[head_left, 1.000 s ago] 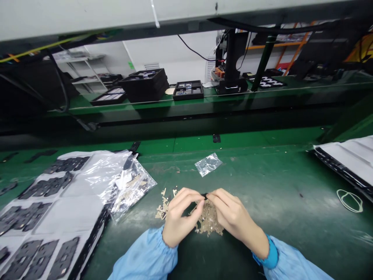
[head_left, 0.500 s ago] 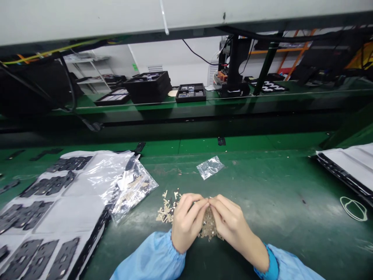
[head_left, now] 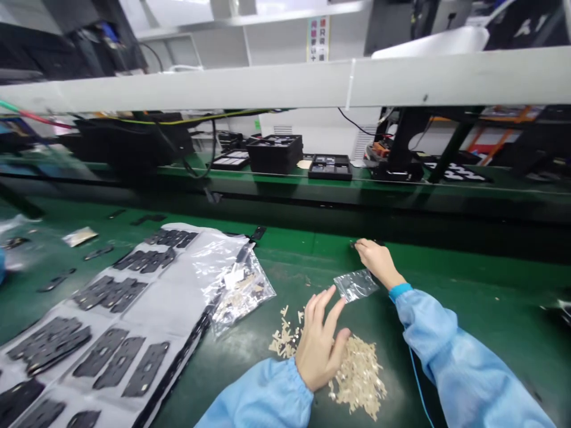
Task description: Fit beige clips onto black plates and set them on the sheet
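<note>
My left hand (head_left: pixel 320 342) hovers over the green table with its fingers spread and nothing in them. Just right of it and partly beneath lies a heap of small beige pieces (head_left: pixel 359 377). A smaller scatter of similar pieces (head_left: pixel 283 340) shows on its left side. My right hand (head_left: pixel 377 260) is stretched to the back of the table, its fingers drawn together at a small black part (head_left: pixel 379 242). The hand hides most of that part. A small clear plastic bag (head_left: pixel 355 286) lies flat between the two hands.
Left of my hands, a white-lined tray (head_left: pixel 167 297) holds rows of black plates (head_left: pixel 145 368). A larger clear bag of pieces (head_left: pixel 243 291) overlaps its right edge. Black boxes (head_left: pixel 274 156) stand on the rear shelf, under a white beam (head_left: pixel 267 86).
My hands were together above the heap; they have parted. The right has reached forward to the back, while the left has opened. The view has tilted up and turned left.
</note>
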`<state>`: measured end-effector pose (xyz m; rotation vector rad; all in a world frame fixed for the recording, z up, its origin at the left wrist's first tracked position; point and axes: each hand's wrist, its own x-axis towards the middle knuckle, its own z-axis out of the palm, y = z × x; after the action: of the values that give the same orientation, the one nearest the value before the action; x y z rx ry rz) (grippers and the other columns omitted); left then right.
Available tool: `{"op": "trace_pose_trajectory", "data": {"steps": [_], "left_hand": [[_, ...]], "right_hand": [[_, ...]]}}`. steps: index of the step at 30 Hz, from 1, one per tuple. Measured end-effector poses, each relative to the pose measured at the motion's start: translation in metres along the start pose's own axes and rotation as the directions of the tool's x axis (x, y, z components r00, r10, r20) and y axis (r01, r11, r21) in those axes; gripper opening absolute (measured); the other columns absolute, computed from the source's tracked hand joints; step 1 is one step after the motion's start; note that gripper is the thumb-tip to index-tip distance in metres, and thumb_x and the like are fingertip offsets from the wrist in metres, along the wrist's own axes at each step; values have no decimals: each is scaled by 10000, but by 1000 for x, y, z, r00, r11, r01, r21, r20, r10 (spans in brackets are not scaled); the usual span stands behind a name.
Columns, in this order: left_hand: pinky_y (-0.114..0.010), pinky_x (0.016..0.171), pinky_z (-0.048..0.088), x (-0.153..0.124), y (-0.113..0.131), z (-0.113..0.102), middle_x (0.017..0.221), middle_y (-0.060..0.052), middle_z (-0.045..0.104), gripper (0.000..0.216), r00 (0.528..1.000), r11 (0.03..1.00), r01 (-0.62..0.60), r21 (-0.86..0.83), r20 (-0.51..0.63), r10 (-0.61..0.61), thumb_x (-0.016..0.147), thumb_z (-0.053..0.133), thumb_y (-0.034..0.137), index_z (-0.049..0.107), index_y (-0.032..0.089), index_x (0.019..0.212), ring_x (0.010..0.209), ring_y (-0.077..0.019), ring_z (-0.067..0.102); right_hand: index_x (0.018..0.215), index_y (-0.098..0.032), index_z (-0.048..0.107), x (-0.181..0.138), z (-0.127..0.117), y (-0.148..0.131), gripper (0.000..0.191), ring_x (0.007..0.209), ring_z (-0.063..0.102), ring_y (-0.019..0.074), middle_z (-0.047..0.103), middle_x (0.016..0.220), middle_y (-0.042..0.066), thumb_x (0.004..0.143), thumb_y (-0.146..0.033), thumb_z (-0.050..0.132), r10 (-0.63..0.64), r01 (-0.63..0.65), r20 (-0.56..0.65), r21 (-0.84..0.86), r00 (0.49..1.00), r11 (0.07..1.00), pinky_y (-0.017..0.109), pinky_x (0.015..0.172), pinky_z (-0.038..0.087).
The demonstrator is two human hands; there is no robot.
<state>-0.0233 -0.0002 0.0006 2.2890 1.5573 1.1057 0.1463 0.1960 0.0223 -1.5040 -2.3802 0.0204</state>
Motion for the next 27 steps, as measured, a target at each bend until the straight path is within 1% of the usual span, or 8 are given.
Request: {"op": "trace_pose_trajectory", "data": {"steps": [3,6,9,12,15,21,24,27], "left_hand": [[-556,1023,328,0,0,-2,1416,-139,371,459,1000,1000,-15,-22,-28,15,862,438,174,419,193,1320,1305,-303,313],[-556,1018,338,0,0,-1,1371,-138,419,404,999,998,-39,-41,-30,38,853,450,170,479,191,1256,1270,-300,352],[-543,1008,357,1,0,0,1330,-135,452,336,998,997,-41,-58,-45,38,849,454,151,536,186,1173,1239,-292,378],[-523,990,382,2,-1,1,1310,-131,466,312,998,997,-21,-77,-68,16,847,454,124,553,187,1136,1222,-285,391],[-508,973,396,2,-2,1,1304,-123,472,314,997,996,-4,-94,-78,-4,849,450,105,555,198,1130,1220,-283,391],[-474,962,408,1,-2,3,1280,-110,492,293,998,993,8,-115,-62,-15,853,449,97,574,204,1096,1218,-276,396],[-469,958,408,1,-1,3,1252,-105,515,280,997,988,20,-154,-75,-32,860,443,102,590,211,1071,1198,-270,419],[-447,940,421,4,-4,2,1185,-106,556,253,990,962,71,-265,-97,-100,877,437,137,608,214,1048,1143,-255,475]], "right_hand": [[862,-176,697,7,10,17,147,958,581,221,661,981,93,847,-182,551,70,-65,82,-60,994,996,251,769,448],[978,-163,674,8,12,38,262,1026,557,265,604,1088,139,912,-268,444,270,-257,70,-151,960,955,316,769,467],[1052,-53,624,16,14,59,361,1022,551,345,553,1093,246,924,-325,425,524,-500,46,-237,851,833,424,729,487],[1114,-109,570,25,17,72,311,982,579,257,567,1122,143,901,-330,523,653,-615,79,-264,753,743,420,779,500],[1160,-155,533,30,20,78,298,967,586,206,559,1160,83,898,-298,546,693,-658,108,-241,713,714,407,811,503],[1169,-152,530,26,17,68,309,980,582,217,552,1173,91,897,-297,547,702,-698,136,-79,700,712,416,815,500],[1165,-144,533,22,6,60,310,978,583,217,554,1168,97,894,-293,553,673,-691,164,91,721,717,410,815,501],[1154,-149,539,13,-15,48,296,962,589,208,560,1156,91,897,-296,549,624,-652,198,312,756,691,399,802,507]]}}
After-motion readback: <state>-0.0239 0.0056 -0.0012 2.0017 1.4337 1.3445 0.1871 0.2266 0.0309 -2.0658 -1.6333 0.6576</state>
